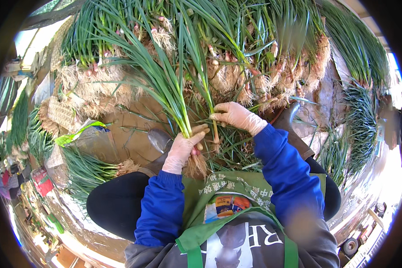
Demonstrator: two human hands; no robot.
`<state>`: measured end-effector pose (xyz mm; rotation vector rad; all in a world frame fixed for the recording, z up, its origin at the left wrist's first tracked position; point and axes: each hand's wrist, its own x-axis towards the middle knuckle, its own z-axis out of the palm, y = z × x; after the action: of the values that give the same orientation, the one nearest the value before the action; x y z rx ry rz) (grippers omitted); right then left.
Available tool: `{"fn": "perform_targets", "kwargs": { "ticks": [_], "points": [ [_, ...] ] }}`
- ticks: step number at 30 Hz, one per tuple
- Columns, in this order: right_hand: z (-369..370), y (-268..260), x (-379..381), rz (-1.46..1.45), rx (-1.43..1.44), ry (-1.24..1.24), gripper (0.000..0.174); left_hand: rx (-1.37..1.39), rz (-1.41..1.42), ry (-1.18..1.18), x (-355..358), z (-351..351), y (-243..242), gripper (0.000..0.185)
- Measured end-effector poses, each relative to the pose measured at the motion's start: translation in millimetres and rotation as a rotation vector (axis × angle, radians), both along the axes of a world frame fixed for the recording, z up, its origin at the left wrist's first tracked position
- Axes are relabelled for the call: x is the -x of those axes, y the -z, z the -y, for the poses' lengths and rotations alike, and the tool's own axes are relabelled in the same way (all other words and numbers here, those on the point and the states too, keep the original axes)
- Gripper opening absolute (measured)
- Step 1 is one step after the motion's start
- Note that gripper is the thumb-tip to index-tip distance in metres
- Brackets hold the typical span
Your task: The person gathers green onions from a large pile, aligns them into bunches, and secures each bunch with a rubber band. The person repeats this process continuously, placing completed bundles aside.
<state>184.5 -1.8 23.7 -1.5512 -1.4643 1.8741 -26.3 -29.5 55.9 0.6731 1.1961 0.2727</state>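
Note:
A thin clear glove covers my left hand [186,147], which is closed around a bunch of green garlic plants [174,104]; their pinkish bulbs and pale roots hang below it and the leaves fan up and away. My right hand [236,115], gloved too, grips the stem of a single garlic plant [207,95] between thumb and fingers, to the right of the bunch. That plant's small root end points down. Beyond both hands lie heaped garlic plants [227,72] with long roots towards me.
Loose leaves [238,154] litter the ground between my boots [159,140]. A tied-looking bunch [90,169] lies left of my knee. More bunches [360,117] line the right side. A red container [42,182] stands at far left, and a wheel [350,246] shows at lower right.

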Motion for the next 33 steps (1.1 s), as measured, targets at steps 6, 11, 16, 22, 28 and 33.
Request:
{"fn": "perform_targets", "kwargs": {
  "ticks": [6, 11, 16, 22, 28, 33],
  "points": [
    [21.1, -10.6, 29.9, 0.199, -0.447, -0.105, 0.021, -0.074, 0.009, 0.026, -6.8, 2.6, 14.7, 0.021],
    [37.6, 20.3, 24.3, 0.876, -1.016, -0.062, 0.013, -0.057, 0.145, -0.030, -6.6, 2.8, 7.1, 0.024],
    [73.2, 32.1, -16.3, 0.616, -0.255, -0.036, 0.019, -0.109, 0.150, -0.061, -2.0, 0.3, -15.2, 0.030],
    [31.3, -6.7, -48.7, 0.957, -0.958, -0.403, 0.017, 0.074, 0.493, -0.427, -9.3, 1.8, -2.3, 0.024],
    [-24.5, -16.5, -79.0, 0.495, -0.396, 0.439, 0.030, 0.097, 0.354, -0.462, -12.4, -5.2, -0.8, 0.033],
    [51.5, -46.8, -11.1, 1.230, -0.977, -0.079, 0.020, -0.031, 0.312, -0.416, -23.9, -5.3, -7.9, 0.046]
  ]
}}
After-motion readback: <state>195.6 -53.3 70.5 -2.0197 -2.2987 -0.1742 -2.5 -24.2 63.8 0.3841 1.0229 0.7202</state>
